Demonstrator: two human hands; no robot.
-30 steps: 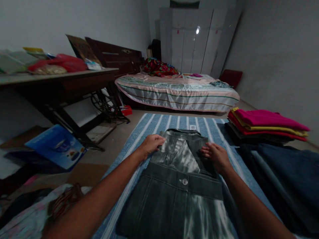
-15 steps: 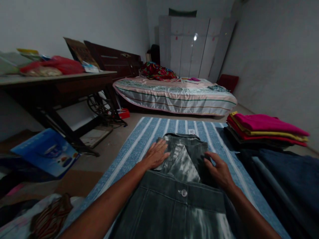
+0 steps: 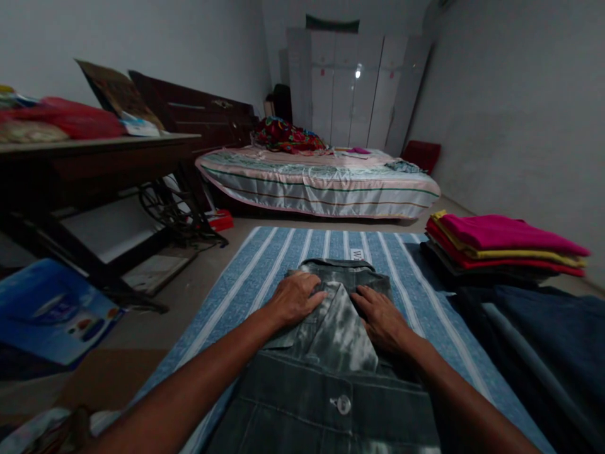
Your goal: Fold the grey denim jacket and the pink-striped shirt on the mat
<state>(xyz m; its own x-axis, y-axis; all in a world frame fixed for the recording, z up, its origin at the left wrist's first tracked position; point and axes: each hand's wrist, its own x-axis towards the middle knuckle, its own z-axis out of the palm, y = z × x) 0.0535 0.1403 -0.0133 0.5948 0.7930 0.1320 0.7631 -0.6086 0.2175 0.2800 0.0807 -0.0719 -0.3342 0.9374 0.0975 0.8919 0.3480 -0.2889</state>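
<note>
A grey-green denim garment [image 3: 333, 328] with a metal button lies folded on a blue striped mat [image 3: 278, 252] in front of me. My left hand [image 3: 295, 297] rests flat on the garment's upper left part, fingers spread. My right hand [image 3: 380, 318] presses flat on its upper right part, just beside the pale faded fold in the middle. Neither hand grips anything.
A stack of folded clothes [image 3: 501, 243], pink on top, sits at the mat's right edge, with dark blue fabric [image 3: 543, 340] nearer me. A dark table [image 3: 94, 164] stands at left, a blue box [image 3: 51, 312] below it. A bed [image 3: 316, 180] and a white wardrobe [image 3: 354, 88] lie beyond.
Both hands have slid inward over the garment toward its middle fold. The view has shifted forward and left, so the garment's button sits lower in the frame.
</note>
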